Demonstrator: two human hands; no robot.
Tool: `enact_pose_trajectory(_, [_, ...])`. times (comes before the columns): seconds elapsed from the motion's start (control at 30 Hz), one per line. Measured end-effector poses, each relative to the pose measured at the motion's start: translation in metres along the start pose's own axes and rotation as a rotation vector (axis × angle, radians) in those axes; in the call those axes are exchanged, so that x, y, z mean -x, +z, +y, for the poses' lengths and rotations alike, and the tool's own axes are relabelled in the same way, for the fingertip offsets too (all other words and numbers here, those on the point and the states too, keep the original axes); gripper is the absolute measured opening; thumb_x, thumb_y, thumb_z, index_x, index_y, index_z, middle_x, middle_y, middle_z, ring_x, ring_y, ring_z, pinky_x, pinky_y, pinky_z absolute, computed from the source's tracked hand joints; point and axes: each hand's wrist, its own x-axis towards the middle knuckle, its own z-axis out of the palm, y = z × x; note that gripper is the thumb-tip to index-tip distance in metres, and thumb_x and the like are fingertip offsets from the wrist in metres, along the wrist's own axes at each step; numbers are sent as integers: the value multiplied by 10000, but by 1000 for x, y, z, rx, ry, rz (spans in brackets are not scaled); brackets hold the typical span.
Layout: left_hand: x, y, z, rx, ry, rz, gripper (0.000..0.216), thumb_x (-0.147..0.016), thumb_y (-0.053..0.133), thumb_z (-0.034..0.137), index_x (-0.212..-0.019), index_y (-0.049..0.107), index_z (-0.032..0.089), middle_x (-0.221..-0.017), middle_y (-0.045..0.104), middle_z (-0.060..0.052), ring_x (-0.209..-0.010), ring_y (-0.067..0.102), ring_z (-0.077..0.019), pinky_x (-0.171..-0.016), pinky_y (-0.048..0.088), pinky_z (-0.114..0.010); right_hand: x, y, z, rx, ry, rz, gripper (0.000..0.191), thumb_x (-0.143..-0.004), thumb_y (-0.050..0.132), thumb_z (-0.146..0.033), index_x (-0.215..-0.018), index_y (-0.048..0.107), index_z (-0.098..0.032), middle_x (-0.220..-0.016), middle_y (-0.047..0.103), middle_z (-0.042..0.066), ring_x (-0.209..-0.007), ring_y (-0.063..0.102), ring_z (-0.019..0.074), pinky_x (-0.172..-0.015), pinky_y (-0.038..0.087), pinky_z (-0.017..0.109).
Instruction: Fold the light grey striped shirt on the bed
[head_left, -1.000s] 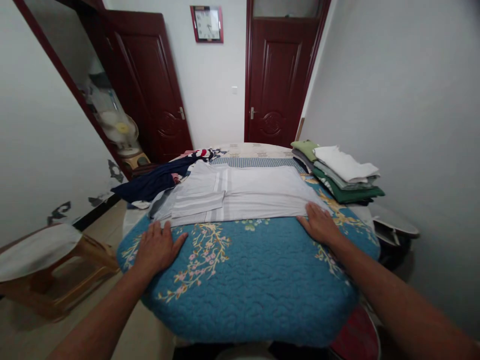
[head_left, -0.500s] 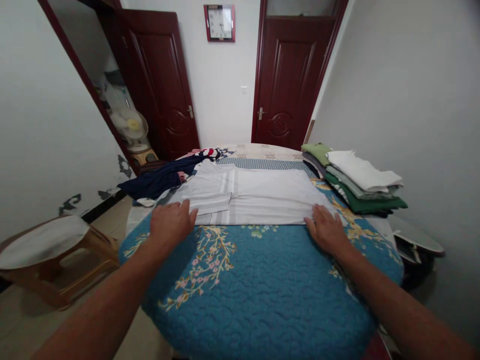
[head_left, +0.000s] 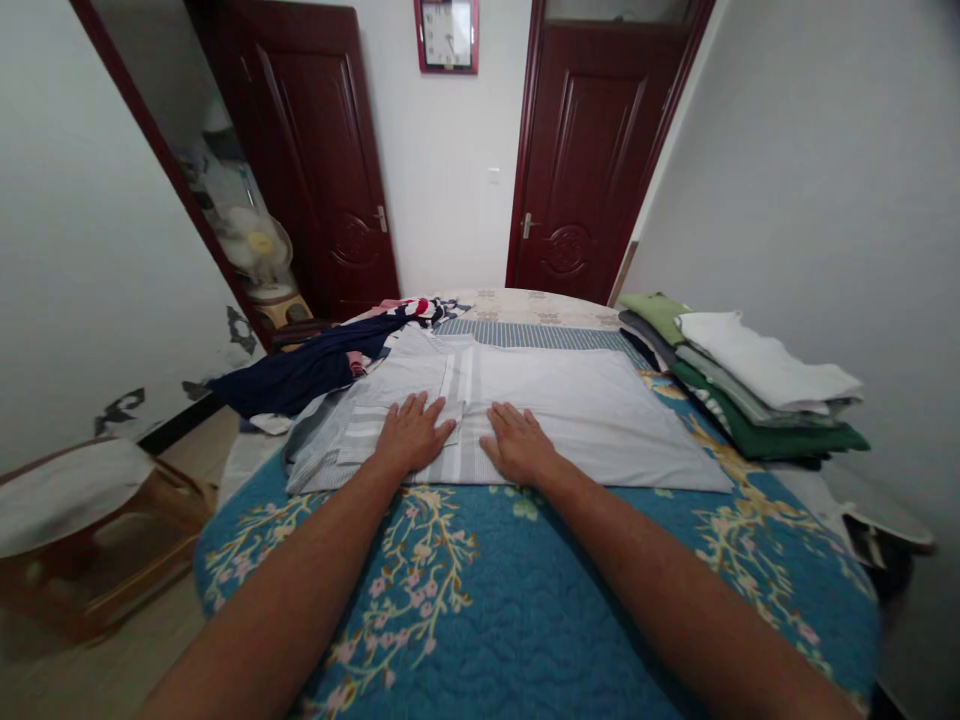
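Lying flat across the blue quilted floral cloth (head_left: 517,600) on the desk (head_left: 585,312), this pale grey-and-white striped shirt (head_left: 592,405) looks partly folded to me: one long strip, squared-off flap over its left end, not compact yet. The left hand (head_left: 411,436) and right hand (head_left: 517,443) rest palm-down around its middle, fingers loosely spread, gripping nothing. Off to the right there's a neat stack of folded green, grey and white clothes (head_left: 765,365), so those seem done; the rumpled navy fabric heap (head_left: 289,372) on the left isn't. Compared with half a second ago, both hands are way closer together, in from the shirt's ends.
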Motion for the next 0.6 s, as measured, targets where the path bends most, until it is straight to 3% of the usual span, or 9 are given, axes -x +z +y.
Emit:
enact_pose_trajectory(0.2, [-5, 0, -2, -19, -35, -23, 729, -1097, 332, 659, -1701, 449, 266, -1769, 380, -188, -1639, 329, -409, -1286, 265, -627, -4, 0, 48, 17, 96, 27, 825, -1119, 298, -648, -1743, 311, -108, -1823, 220, 148, -1703, 161, 307, -1367, 92, 575])
enact_pose_trajectory(0.6, [-9, 5, -6, -50, -37, -23, 727, -1080, 358, 620, -1708, 444, 263, -1758, 402, -179, -1634, 338, -408, -1280, 273, -625, 24, -30, 218, 170, 431, 82, 798, -1120, 265, -655, -1724, 329, -138, -1811, 272, 170, -1679, 232, 325, -1340, 194, 583])
